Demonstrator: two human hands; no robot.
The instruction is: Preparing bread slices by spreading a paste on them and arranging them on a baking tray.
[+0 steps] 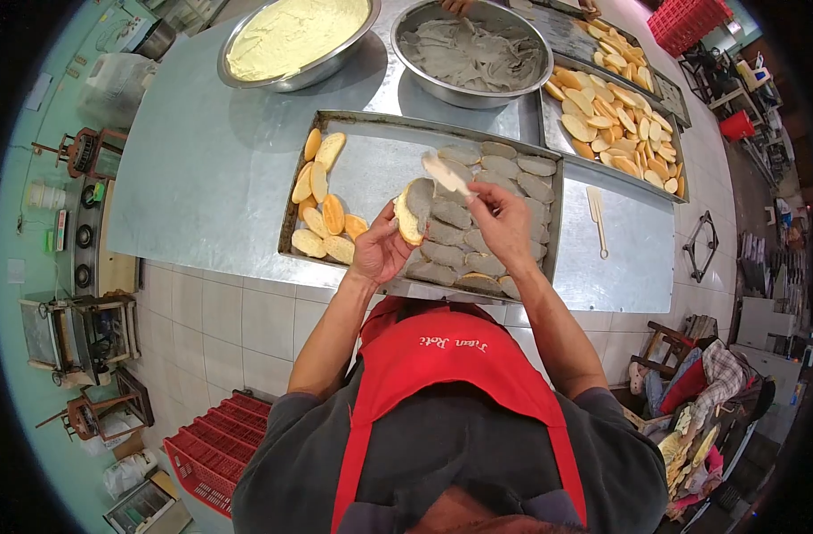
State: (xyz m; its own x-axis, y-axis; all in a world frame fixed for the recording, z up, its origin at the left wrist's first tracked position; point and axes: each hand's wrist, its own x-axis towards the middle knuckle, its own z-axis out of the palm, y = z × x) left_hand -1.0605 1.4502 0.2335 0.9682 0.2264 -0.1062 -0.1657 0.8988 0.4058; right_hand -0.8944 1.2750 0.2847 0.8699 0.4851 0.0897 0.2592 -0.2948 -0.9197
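Observation:
My left hand [383,250] holds up an oval bread slice [410,223] above the tray. Grey cream covers part of its face, and the rest shows pale crumb. Between the fingers of my right hand [503,217] is a flat, pale spreader [444,172], its blade just beyond the slice. Beneath both hands lies a rectangular metal baking tray [406,122]. Plain bread slices [334,213] lie loosely at its left end. Rows of grey-coated slices [448,232] fill its right side, partly hidden by my right hand and forearm.
A steel bowl of pale yellow cream [296,37] and another of grey cream [473,57] stand behind the tray. Another person's hand [458,6] is at the grey bowl. Trays of bread slices [613,120] lie at back right. A second spatula [598,220] rests right of my tray.

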